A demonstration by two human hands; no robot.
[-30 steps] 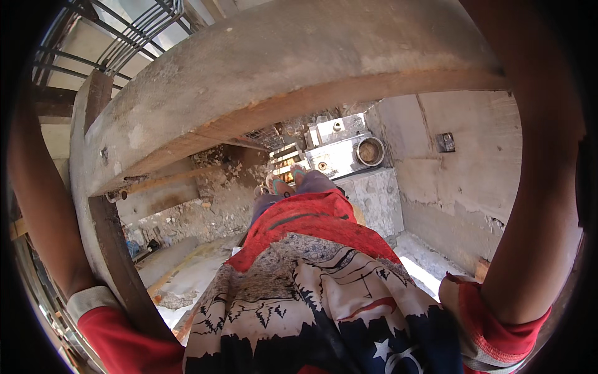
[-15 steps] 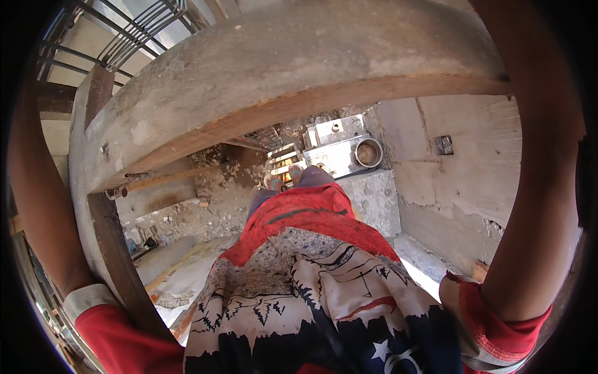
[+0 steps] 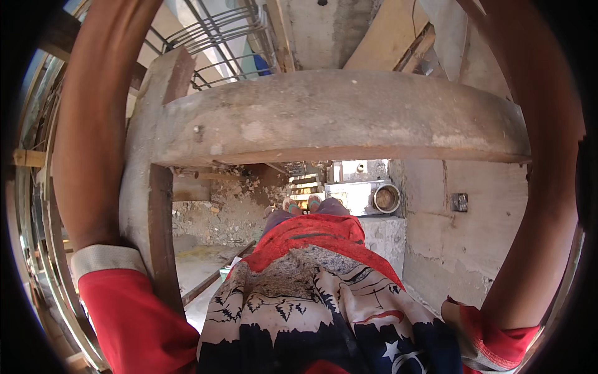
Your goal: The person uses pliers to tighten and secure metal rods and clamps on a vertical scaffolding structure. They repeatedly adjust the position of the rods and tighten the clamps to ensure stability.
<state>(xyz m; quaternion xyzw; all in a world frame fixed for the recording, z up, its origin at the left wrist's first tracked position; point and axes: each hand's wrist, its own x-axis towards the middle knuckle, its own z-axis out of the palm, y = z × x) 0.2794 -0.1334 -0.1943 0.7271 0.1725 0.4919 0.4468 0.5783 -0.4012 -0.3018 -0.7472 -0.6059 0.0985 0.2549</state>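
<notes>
Both my arms reach up past the top edge of the view, so neither my left hand nor my right hand shows, nor anything they may hold. A thick, grey, weathered beam (image 3: pixel 336 118) runs crosswise between my raised forearms. It meets an upright post (image 3: pixel 140 193) beside my left forearm (image 3: pixel 93 143). My right forearm (image 3: pixel 542 168) passes the beam's right end. Behind the beam, at the upper left, is a steel rebar cage (image 3: pixel 212 37).
Far below, my sandalled feet (image 3: pixel 302 206) are by narrow slats. Beside them a round-rimmed container (image 3: pixel 386 198) stands on a pale surface. A rough wall (image 3: pixel 448 249) is on the right. Wooden boards (image 3: pixel 389 37) lean beyond the beam, and timber (image 3: pixel 43 237) lines the left.
The view has shifted, so the beam now lies more level and lower. My left forearm has moved up and inward in view. More of the rebar and boards beyond the beam shows.
</notes>
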